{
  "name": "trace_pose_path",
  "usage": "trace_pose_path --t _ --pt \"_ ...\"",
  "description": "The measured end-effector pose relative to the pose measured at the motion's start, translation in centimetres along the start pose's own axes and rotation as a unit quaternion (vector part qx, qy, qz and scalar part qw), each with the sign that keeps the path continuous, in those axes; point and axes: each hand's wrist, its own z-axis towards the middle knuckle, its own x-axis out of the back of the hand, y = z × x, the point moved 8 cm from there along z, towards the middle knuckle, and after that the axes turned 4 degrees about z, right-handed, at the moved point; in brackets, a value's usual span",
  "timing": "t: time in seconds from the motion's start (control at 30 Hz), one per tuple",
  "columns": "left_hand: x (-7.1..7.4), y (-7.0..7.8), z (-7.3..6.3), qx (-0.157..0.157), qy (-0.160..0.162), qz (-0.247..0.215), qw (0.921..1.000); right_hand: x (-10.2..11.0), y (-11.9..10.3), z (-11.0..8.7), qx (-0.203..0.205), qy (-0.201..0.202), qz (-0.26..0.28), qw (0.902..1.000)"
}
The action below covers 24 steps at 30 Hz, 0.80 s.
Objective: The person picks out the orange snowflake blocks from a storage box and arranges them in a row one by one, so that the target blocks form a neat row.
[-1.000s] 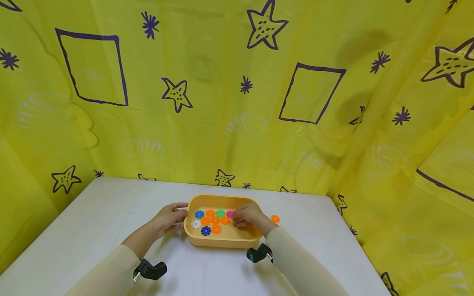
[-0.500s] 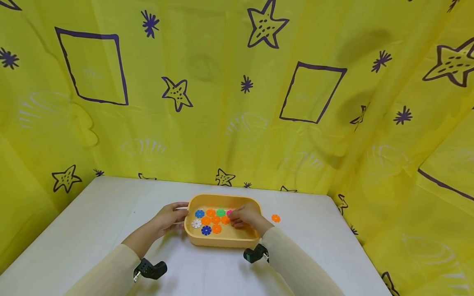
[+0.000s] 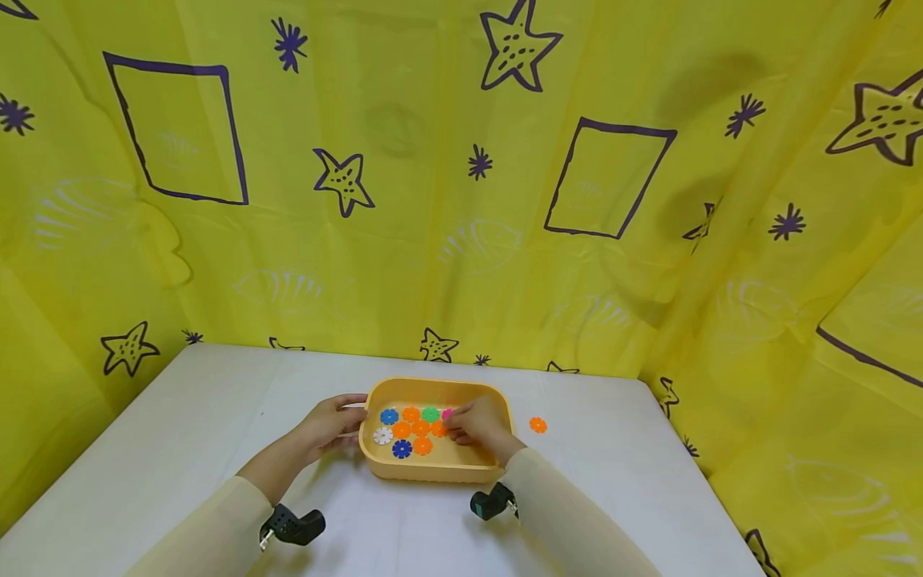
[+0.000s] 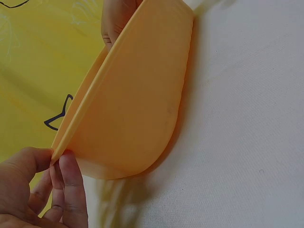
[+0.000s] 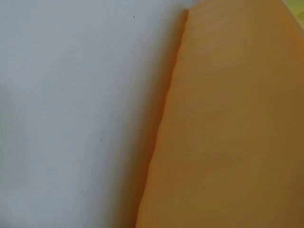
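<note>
A light-orange plastic tub [image 3: 461, 473] stands on the table, with several flower-shaped plastic discs lying flat in rows inside. My left hand [image 3: 333, 425] holds the tub's left end; the left wrist view shows thumb and forefinger pinching the rim [image 4: 71, 128]. Inside the tub, my right hand [image 3: 479, 421] has its fingers curled at a pink disc [image 3: 448, 413], partly covered by the fingertips. Close by are a green disc [image 3: 430, 414] and an orange disc [image 3: 439, 429]. The right wrist view shows only the tub's outer wall [image 5: 228, 118] and the table.
Another orange disc [image 3: 538, 425] lies on the white table [image 3: 598, 465], right of the tub. Also in the tub are a blue disc [image 3: 389, 416], a white disc [image 3: 383, 435] and a dark blue disc [image 3: 402, 449]. A yellow patterned curtain [image 3: 404, 264] hangs behind.
My right hand and forearm have shifted slightly left inside the tub, the fingertips staying by the pink disc. The left hand, tub and discs look unchanged.
</note>
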Motion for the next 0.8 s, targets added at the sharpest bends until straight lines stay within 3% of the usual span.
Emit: trace_pose_path --t 0.8 --pt "0.04 -0.15 0.19 0.009 0.003 0.002 1.0 -0.37 -0.34 -0.05 0.035 0.055 -0.037 0.9972"
